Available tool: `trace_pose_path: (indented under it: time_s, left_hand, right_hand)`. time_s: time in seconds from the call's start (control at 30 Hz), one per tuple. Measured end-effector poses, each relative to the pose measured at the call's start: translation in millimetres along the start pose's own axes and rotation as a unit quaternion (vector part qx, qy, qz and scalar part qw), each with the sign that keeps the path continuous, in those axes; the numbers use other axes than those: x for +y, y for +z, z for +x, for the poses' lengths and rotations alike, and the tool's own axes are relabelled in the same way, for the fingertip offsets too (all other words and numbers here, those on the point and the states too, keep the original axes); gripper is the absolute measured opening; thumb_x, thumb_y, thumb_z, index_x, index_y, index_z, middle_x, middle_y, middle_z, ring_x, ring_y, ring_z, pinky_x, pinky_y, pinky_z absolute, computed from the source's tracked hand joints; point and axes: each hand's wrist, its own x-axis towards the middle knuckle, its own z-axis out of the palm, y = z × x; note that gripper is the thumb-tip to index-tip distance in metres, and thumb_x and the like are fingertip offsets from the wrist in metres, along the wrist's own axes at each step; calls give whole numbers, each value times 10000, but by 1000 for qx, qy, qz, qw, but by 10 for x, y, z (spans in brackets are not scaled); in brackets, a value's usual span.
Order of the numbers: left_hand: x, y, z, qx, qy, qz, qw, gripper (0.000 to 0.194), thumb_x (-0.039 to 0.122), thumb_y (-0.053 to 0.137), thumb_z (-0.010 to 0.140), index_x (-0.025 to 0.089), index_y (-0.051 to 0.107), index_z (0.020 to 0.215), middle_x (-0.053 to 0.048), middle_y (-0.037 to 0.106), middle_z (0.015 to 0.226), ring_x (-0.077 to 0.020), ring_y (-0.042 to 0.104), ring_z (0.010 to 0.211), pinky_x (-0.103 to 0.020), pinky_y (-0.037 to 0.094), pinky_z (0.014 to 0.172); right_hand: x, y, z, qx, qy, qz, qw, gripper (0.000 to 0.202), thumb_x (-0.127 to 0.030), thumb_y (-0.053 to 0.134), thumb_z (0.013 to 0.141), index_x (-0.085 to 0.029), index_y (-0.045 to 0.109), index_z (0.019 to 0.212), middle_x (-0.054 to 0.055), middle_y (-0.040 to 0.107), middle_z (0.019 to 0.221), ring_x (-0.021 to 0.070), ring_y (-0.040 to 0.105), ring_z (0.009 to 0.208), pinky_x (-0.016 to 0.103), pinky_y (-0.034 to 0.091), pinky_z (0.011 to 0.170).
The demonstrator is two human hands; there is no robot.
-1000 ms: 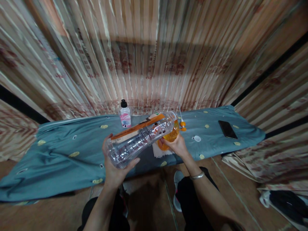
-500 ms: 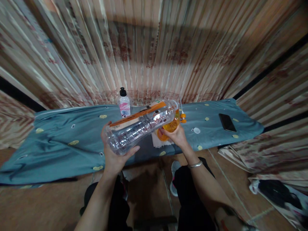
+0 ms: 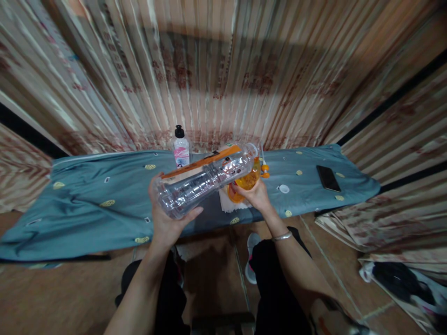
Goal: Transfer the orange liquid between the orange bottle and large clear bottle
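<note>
My left hand (image 3: 166, 223) is wrapped round the lower end of a large clear plastic bottle (image 3: 195, 184) with an orange and beige label. The bottle lies tilted, its neck pointing right and a little higher than its base. My right hand (image 3: 256, 193) grips a see-through amber container (image 3: 249, 179) just below the bottle's neck; its top is partly hidden behind the bottle. Whether liquid is flowing between them I cannot tell. Under the container are an orange base or piece (image 3: 234, 193) and a white paper napkin (image 3: 228, 204).
A blue-green patterned cloth (image 3: 87, 186) covers the low bench. A small bottle with a black cap (image 3: 180, 149) stands behind the large bottle. Orange knobs (image 3: 265, 170), a small white disc (image 3: 284, 189) and a dark phone (image 3: 328, 178) lie to the right. Curtains (image 3: 209, 70) hang behind.
Hardly anything differs. Both hands keep their grip and the bottle stays tilted at nearly the same angle; the view has shifted slightly.
</note>
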Motion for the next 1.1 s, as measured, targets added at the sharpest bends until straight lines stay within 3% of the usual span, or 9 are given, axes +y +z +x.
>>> trace_pose_path:
  time_s: [0.2,0.67,1.1]
  left_hand:
    - [-29,-9,-8,-4,-5,-11,1000,1108,425,1037,511,298,464,1452,-129,637,1385,-338,699,1237,-523,600,1062]
    - [-95,-16,-24,-6,-9,-9,1000,1116,442,1027,540,302,436,1476,-136,620,1430,-342,669,1299,-572,541,1131]
    - [-65,-10,-10,5,9,1,1000,1116,445,1028,529,289,466,1481,-131,629,1396,-340,684,1257,-545,570,1089]
  right_hand:
    - [-12,3,0,-2,0,10,1000,705,-493,913,652,-208,624,1229,146,793,1221,359,752,1162,512,593,1028]
    - [75,38,20,0,-8,27,1000,706,-503,926,636,-225,630,1214,140,794,1215,373,757,1144,533,596,1016]
    - [113,44,35,-5,-15,30,999,688,-498,925,645,-220,636,1203,140,798,1206,362,765,1123,522,607,1005]
